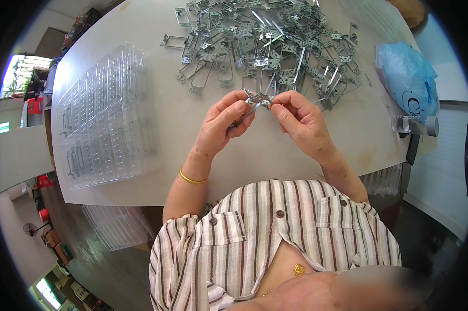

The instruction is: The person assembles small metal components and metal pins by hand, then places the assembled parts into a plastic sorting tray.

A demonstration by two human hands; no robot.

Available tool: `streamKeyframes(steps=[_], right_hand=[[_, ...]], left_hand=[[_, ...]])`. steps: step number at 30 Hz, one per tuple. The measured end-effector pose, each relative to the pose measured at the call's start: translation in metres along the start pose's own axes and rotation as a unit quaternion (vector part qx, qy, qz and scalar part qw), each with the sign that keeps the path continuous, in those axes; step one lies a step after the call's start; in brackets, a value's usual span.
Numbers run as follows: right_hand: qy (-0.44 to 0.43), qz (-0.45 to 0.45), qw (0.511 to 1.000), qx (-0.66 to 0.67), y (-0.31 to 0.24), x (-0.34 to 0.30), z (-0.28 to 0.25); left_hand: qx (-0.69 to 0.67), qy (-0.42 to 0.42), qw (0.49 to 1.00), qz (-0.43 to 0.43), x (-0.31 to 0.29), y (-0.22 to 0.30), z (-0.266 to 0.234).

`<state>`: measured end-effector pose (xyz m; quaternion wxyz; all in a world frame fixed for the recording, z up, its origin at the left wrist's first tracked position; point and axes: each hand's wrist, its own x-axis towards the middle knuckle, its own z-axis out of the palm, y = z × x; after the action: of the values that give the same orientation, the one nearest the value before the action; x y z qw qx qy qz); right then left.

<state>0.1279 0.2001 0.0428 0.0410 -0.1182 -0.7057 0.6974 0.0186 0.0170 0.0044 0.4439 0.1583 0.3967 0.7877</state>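
Note:
Both my hands meet over the white table (156,155), pinching one small metal bracket (259,98) between them. My left hand (224,124) grips its lower left end with thumb and fingers. My right hand (299,122) pinches its right end. Just beyond the hands lies a large heap of similar thin metal brackets (265,41), spread across the far part of the table.
A stack of clear plastic compartment trays (104,119) lies on the table's left side; more clear trays (115,225) sit below the table edge. A blue plastic bag (407,78) and a clear bottle lying on its side (414,125) are at the right.

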Motion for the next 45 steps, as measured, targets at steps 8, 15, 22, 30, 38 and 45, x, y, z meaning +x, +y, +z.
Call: streamKeyframes(steps=[8,15,22,30,38,45], right_hand=[[-0.004,0.013,1.0,-0.009,-0.002,0.0,-0.001],[-0.006,0.013,1.0,-0.007,-0.011,-0.002,0.0],[-0.045,0.085,0.992,0.08,-0.01,0.002,-0.006],[-0.1,0.166,0.953,0.232,0.0,0.009,-0.016],[-0.124,0.196,0.952,0.199,0.006,0.013,-0.023],[-0.132,0.216,0.959,0.129,0.001,0.014,-0.024]], left_hand=[[0.025,0.013,1.0,0.007,-0.001,0.0,0.0],[0.066,0.002,0.998,0.014,-0.001,0.001,0.001],[0.112,-0.031,0.993,-0.004,-0.002,0.0,0.004],[0.148,-0.044,0.988,-0.032,-0.002,0.004,0.006],[0.173,-0.061,0.981,-0.059,-0.003,0.006,0.009],[0.188,-0.054,0.98,-0.042,-0.003,0.001,0.011]])
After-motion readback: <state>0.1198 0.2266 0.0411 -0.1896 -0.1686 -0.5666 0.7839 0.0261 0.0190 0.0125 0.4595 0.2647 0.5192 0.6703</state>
